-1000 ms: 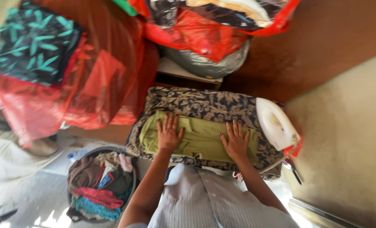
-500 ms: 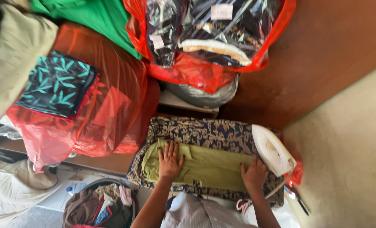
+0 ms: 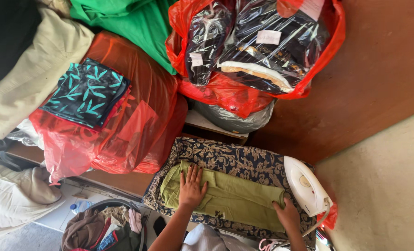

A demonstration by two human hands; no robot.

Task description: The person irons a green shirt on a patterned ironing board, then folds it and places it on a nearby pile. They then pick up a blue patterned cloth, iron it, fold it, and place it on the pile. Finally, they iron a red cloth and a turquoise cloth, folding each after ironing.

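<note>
On the patterned ironing pad lies a folded olive-green garment, its long edges well inside the pad's border. Left hand presses flat on its left part, fingers spread; right hand rests at the right end, fingers curled over the fold's edge. Just beside that end stands a white iron. Red plastic bags crowd the pad's far side.
</note>
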